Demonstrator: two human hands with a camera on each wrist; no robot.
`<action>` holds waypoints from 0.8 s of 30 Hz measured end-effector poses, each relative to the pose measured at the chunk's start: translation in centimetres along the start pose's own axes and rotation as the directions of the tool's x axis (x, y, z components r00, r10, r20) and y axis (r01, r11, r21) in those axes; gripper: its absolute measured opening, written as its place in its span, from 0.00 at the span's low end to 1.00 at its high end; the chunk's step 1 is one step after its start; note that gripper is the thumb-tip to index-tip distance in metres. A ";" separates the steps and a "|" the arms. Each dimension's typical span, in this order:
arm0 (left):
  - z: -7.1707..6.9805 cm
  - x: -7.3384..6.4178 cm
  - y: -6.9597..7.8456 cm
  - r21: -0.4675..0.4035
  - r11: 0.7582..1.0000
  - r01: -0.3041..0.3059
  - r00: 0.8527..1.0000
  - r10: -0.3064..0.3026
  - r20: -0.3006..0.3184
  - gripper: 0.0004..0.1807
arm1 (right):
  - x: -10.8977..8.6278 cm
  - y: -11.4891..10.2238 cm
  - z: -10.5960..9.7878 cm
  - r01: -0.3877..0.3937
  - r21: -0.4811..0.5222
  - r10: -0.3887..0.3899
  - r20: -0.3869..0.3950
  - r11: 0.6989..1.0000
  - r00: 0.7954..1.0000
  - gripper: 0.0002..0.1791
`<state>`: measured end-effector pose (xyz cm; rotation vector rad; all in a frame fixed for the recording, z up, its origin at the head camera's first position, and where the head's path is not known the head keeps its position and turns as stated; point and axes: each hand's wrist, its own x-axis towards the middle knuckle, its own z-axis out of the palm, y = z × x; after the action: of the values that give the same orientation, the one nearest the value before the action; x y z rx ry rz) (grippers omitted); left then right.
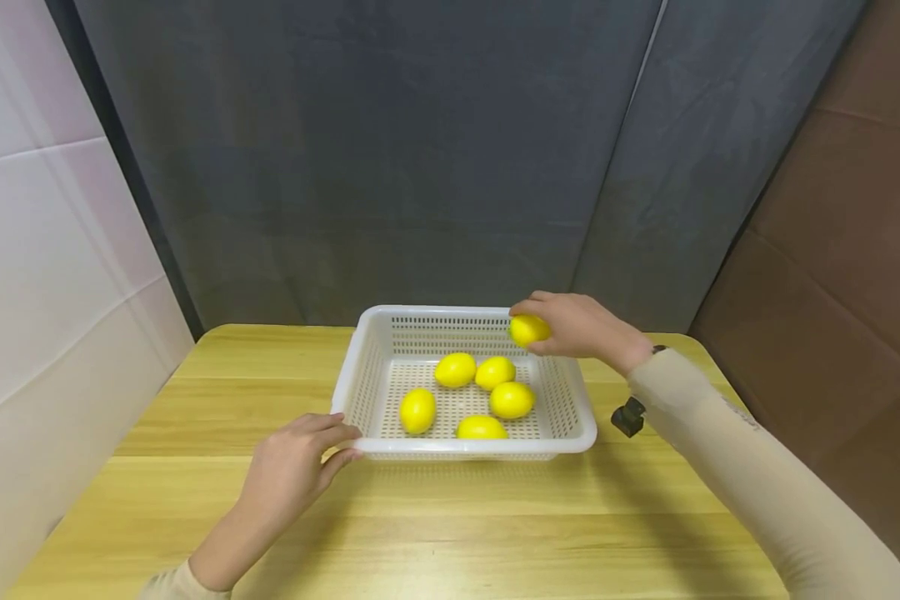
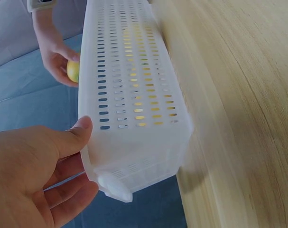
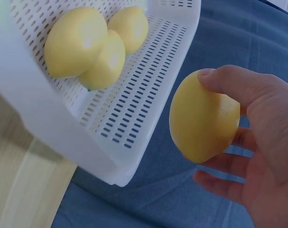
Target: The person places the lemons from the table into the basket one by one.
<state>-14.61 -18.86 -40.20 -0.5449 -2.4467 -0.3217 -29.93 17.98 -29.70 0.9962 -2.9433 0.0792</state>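
Observation:
A white plastic basket [image 1: 474, 447] with slotted walls stands on the wooden table. Several yellow lemons [image 1: 417, 411] lie on its floor, three of them grouped toward the right. My right hand [image 1: 577, 325] holds another lemon [image 3: 203, 118] above the basket's back right corner. In the right wrist view, the thumb lies on top of that lemon, with fingers around its far side, just outside the rim. My left hand [image 1: 292, 458] grips the basket's front left corner. Its thumb [image 2: 79, 135] presses the wall near the rim, and the other fingers reach around the corner.
The light wood table [image 1: 435, 533] extends in front of the basket and to both sides. A dark grey curtain [image 1: 360, 167] hangs behind it. White panels [image 1: 60, 217] stand on the left, a brown one [image 1: 832, 250] on the right. A small black device [image 1: 628, 417] sits at the right wrist.

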 end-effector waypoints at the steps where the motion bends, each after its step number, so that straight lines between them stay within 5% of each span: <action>1: 0.0 0.0 0.0 0.000 1.000 -0.001 1.000 0.001 0.001 0.16 | 0.1 -0.1 0.0 -0.001 0.003 0.001 0.003 1.000 1.000 0.28; 24: 0.2 0.1 0.5 -0.011 1.000 0.016 1.000 -0.015 0.020 0.17 | 1.9 -1.0 0.5 -0.036 0.041 0.034 0.050 0.998 0.998 0.30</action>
<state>-14.59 -18.34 -40.22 -0.5363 -2.4708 -0.3376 -30.83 15.95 -30.11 0.9652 -3.0168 0.1198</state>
